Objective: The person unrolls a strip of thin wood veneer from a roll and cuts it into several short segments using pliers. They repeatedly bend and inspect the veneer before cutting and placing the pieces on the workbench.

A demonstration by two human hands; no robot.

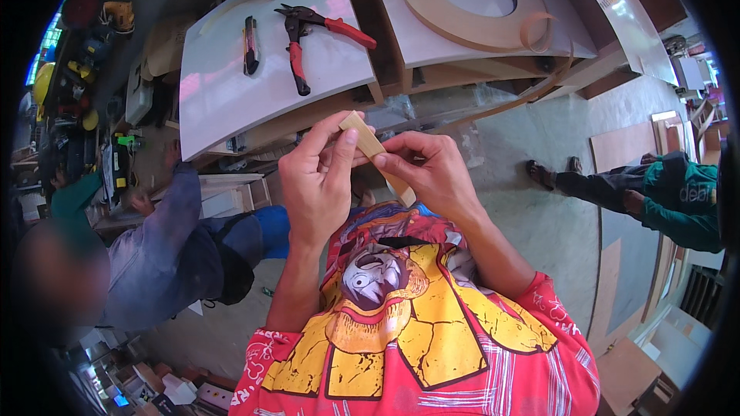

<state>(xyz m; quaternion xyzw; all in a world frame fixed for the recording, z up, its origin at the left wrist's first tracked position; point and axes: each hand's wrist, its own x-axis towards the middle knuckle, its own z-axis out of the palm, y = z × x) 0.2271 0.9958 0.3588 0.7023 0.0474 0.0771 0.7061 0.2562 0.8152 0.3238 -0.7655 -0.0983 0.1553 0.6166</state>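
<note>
In front of my chest, both hands hold a flat, light wood-coloured strip [361, 134], which looks like edge banding. My left hand [314, 181] pinches its upper end between thumb and fingers. Lower down, the thumb and curled fingers of my right hand [438, 177] grip the same strip, and its tail hangs below them near my shirt. Beyond my hands, red-handled snips [297, 50] lie on a white panel surface [220, 92]. A utility knife [250, 46] is to their left. To the right rests a large roll of wood-coloured edge banding [420, 0] with a loose end curling off it.
A person in a grey-blue top [158, 266] works close on my left. Further off at right is another person in a green shirt [678, 196], beside boards [628, 262] on the floor. Tools, including a yellow-and-black drill [118, 15], crowd the far left.
</note>
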